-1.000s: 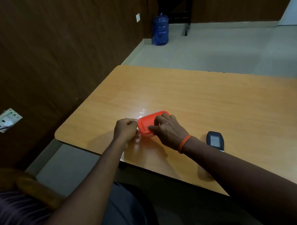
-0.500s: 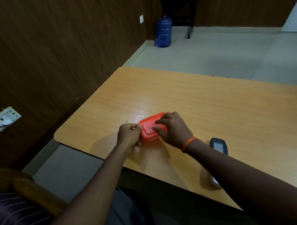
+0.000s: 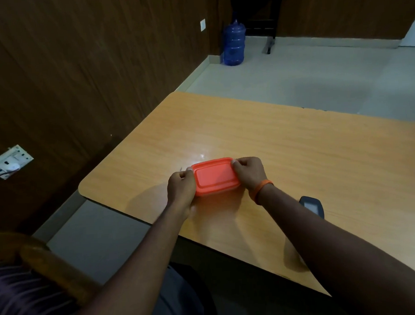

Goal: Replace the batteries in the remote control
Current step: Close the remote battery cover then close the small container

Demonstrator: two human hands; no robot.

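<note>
Fingers (image 3: 236, 165) of left hand (image 3: 181, 190) and right hand (image 3: 250, 173) pinch both ends of the orange lidded box (image 3: 214, 177), probably light, stiff plastic, best pried at its rim.

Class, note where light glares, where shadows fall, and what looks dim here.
Head view: a small white glare spot on the light wooden table just beyond the orange rectangular plastic box; a soft shadow on the table left of the left hand; the dark wood-panelled wall is dim.
</note>
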